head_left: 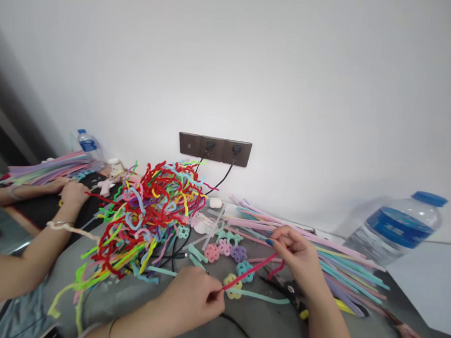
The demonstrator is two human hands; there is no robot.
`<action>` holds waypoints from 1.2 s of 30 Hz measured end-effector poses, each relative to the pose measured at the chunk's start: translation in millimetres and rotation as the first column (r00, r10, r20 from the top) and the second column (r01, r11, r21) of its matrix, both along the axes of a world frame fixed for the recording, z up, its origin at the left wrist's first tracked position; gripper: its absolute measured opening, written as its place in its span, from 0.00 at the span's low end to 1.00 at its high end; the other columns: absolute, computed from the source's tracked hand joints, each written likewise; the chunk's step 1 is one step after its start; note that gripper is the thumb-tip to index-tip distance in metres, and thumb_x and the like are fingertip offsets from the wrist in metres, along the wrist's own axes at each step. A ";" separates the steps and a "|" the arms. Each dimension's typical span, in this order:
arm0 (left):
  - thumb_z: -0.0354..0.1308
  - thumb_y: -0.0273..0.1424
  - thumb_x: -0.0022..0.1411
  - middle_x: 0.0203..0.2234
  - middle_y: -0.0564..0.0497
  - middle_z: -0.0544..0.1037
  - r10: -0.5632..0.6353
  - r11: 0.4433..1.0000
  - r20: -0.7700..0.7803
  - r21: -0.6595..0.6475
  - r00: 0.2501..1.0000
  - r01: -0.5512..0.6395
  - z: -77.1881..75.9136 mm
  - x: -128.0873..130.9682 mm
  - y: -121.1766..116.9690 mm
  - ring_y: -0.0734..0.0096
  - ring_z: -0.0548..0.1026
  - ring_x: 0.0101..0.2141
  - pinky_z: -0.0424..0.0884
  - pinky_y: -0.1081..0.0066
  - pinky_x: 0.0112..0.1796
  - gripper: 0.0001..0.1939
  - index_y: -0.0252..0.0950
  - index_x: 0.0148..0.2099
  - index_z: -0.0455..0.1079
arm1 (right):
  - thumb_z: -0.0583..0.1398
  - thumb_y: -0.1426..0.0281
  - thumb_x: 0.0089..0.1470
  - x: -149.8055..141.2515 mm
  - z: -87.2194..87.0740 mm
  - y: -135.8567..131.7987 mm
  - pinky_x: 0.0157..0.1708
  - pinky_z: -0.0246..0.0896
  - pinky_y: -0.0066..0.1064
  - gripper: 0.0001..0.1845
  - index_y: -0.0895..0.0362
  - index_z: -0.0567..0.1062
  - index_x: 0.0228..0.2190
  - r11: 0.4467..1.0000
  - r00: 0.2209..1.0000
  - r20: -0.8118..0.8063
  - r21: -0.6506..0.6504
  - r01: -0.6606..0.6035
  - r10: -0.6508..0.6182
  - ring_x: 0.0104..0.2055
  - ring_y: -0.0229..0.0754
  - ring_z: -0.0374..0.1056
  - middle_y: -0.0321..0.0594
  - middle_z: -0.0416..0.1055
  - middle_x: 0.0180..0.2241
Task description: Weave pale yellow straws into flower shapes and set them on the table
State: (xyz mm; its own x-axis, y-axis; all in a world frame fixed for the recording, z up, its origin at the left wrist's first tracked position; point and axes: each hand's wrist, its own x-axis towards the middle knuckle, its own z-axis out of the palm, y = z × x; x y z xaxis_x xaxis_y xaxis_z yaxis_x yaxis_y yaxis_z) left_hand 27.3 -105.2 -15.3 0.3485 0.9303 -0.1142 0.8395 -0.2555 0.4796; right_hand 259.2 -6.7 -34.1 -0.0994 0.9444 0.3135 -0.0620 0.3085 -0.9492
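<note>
My left hand point(194, 297) pinches the lower end of a red pipe cleaner point(250, 271). My right hand point(300, 258) grips its upper end, fingers curled, so the stem runs taut and slanted between both hands. Under it on the grey table point(267, 328) lie small flower shapes bent from pipe cleaners point(229, 252) in pink, purple, teal and yellow. A mint green stem point(262, 296) lies flat just below the red one.
A big tangled heap of bent pipe cleaners point(148, 210) sits left of centre. Straight pastel stems point(339, 261) fan out to the right. A water bottle point(396, 229) lies at far right. Another person's arms point(27, 257) work at the left. Wall sockets point(214, 148) with black cables are behind.
</note>
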 end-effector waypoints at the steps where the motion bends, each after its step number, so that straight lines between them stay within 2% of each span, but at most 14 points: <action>1: 0.52 0.29 0.57 0.16 0.52 0.70 -0.007 1.000 0.003 -0.004 1.000 0.007 -1.1 0.5 -1.1 0.73 0.62 0.19 0.47 0.70 0.24 0.13 0.37 0.22 0.71 | 0.69 0.63 0.42 0.9 -0.4 0.6 0.18 0.38 0.25 0.13 0.57 0.74 0.24 1.000 1.000 0.000 -0.002 0.005 -0.005 0.16 0.30 0.42 0.24 0.48 0.13; 7: 0.51 0.32 0.63 0.19 0.53 0.73 -0.034 0.995 -0.015 0.092 0.999 0.036 8.6 -13.8 -2.9 0.70 0.67 0.22 0.53 0.70 0.25 0.14 0.39 0.26 0.71 | 0.68 0.59 0.43 11.7 -5.3 3.8 0.17 0.38 0.24 0.15 0.57 0.72 0.24 0.994 0.992 -0.061 -0.022 0.106 -0.107 0.17 0.31 0.44 0.26 0.51 0.13; 10: 0.51 0.28 0.63 0.26 0.51 0.77 0.052 0.959 0.019 0.278 0.998 -0.055 21.5 -37.4 0.1 0.66 0.72 0.32 0.62 0.70 0.33 0.10 0.40 0.32 0.72 | 0.69 0.58 0.43 16.6 -8.5 5.0 0.18 0.40 0.24 0.16 0.56 0.71 0.25 0.985 0.967 -0.189 -0.069 0.158 -0.168 0.18 0.32 0.46 0.26 0.51 0.14; 12: 0.51 0.27 0.64 0.30 0.50 0.78 0.127 0.888 0.041 0.441 0.991 -0.132 30.4 -59.1 2.4 0.64 0.72 0.36 0.64 0.67 0.38 0.09 0.40 0.35 0.72 | 0.69 0.58 0.43 17.5 -9.0 5.4 0.18 0.41 0.24 0.17 0.55 0.70 0.25 0.982 0.946 -0.269 -0.107 0.158 -0.182 0.18 0.32 0.46 0.25 0.50 0.14; 14: 0.51 0.29 0.64 0.33 0.49 0.77 0.225 0.766 0.045 0.609 0.973 -0.205 37.3 -82.3 3.3 0.61 0.71 0.38 0.65 0.62 0.43 0.08 0.40 0.37 0.72 | 0.69 0.59 0.43 16.9 -7.8 5.6 0.18 0.41 0.24 0.17 0.55 0.70 0.26 0.980 0.923 -0.336 -0.130 0.151 -0.186 0.17 0.31 0.46 0.25 0.49 0.14; 16: 0.52 0.29 0.64 0.37 0.47 0.76 0.326 0.643 0.056 0.719 0.944 -0.264 40.6 -103.0 2.2 0.59 0.70 0.41 0.65 0.60 0.45 0.08 0.40 0.37 0.72 | 0.69 0.60 0.43 15.2 -5.0 5.3 0.18 0.42 0.24 0.16 0.55 0.70 0.26 0.979 0.899 -0.392 -0.135 0.154 -0.195 0.17 0.30 0.45 0.24 0.49 0.14; 17: 0.53 0.30 0.63 0.38 0.46 0.75 0.360 0.603 0.051 0.749 0.932 -0.274 40.7 -111.4 0.8 0.57 0.70 0.42 0.65 0.58 0.46 0.07 0.40 0.37 0.73 | 0.70 0.60 0.43 14.3 -3.2 5.1 0.18 0.42 0.24 0.16 0.55 0.70 0.26 0.979 0.887 -0.418 -0.133 0.157 -0.198 0.16 0.30 0.45 0.24 0.48 0.13; 19: 0.53 0.30 0.63 0.36 0.46 0.74 0.372 0.580 0.039 0.770 0.928 -0.265 38.1 -123.4 -3.0 0.58 0.71 0.41 0.66 0.59 0.44 0.08 0.39 0.36 0.73 | 0.70 0.61 0.42 12.3 0.7 4.4 0.18 0.43 0.24 0.16 0.56 0.70 0.24 0.980 0.866 -0.459 -0.124 0.157 -0.197 0.16 0.29 0.45 0.24 0.48 0.13; 22: 0.53 0.30 0.63 0.38 0.46 0.74 0.377 0.599 0.010 0.760 0.926 -0.252 30.2 -131.0 -9.3 0.59 0.71 0.41 0.67 0.59 0.44 0.08 0.39 0.37 0.74 | 0.71 0.62 0.41 9.9 5.1 3.7 0.17 0.43 0.24 0.18 0.56 0.68 0.22 0.982 0.844 -0.504 -0.123 0.142 -0.185 0.16 0.28 0.44 0.24 0.48 0.13; 26: 0.52 0.30 0.64 0.41 0.46 0.74 0.369 0.620 -0.029 0.753 0.929 -0.223 18.5 -127.6 -14.3 0.59 0.71 0.43 0.67 0.58 0.46 0.09 0.39 0.37 0.74 | 0.70 0.63 0.42 9.2 5.0 4.9 0.16 0.42 0.24 0.19 0.57 0.65 0.19 0.977 0.818 -0.540 -0.177 0.120 -0.198 0.16 0.28 0.43 0.24 0.48 0.14; 29: 0.50 0.28 0.66 0.38 0.47 0.76 0.262 0.720 -0.098 0.682 0.960 -0.127 10.9 -113.0 -13.9 0.64 0.74 0.40 0.70 0.63 0.44 0.10 0.37 0.40 0.74 | 0.70 0.63 0.42 10.6 2.2 6.7 0.15 0.42 0.23 0.19 0.57 0.66 0.20 0.967 0.794 -0.562 -0.223 0.124 -0.231 0.16 0.27 0.41 0.23 0.47 0.14; 31: 0.48 0.23 0.65 0.40 0.48 0.78 0.213 0.819 -0.204 0.570 0.955 -0.061 7.0 -97.4 -10.2 0.65 0.76 0.40 0.72 0.64 0.44 0.13 0.38 0.44 0.73 | 0.70 0.63 0.42 11.9 0.6 7.7 0.15 0.43 0.22 0.18 0.57 0.67 0.21 0.966 0.777 -0.585 -0.236 0.109 -0.231 0.16 0.27 0.40 0.23 0.47 0.14; 34: 0.48 0.17 0.62 0.47 0.43 0.77 0.259 0.923 -0.436 0.374 0.862 -0.088 2.8 -72.1 2.6 0.58 0.79 0.40 0.76 0.62 0.37 0.20 0.36 0.51 0.71 | 0.70 0.63 0.42 14.0 -1.0 8.7 0.15 0.45 0.21 0.17 0.57 0.68 0.22 0.965 0.757 -0.614 -0.248 0.081 -0.222 0.16 0.28 0.40 0.22 0.47 0.13; 36: 0.46 0.15 0.60 0.48 0.38 0.77 0.250 0.953 -0.546 0.286 0.800 -0.103 0.2 -59.3 15.1 0.55 0.80 0.39 0.77 0.61 0.33 0.24 0.34 0.55 0.69 | 0.70 0.63 0.41 15.2 -1.7 9.2 0.15 0.45 0.21 0.17 0.57 0.68 0.22 0.963 0.749 -0.625 -0.258 0.070 -0.222 0.15 0.27 0.40 0.22 0.48 0.13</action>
State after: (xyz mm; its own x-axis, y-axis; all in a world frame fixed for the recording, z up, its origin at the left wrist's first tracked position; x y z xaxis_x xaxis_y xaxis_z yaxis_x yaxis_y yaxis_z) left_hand -32.0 -90.1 -15.1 0.1157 0.9932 -0.0146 0.9812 -0.1166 -0.1536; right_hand 274.4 2.5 -35.7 0.1983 0.9789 0.0489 -0.6508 0.1688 -0.7403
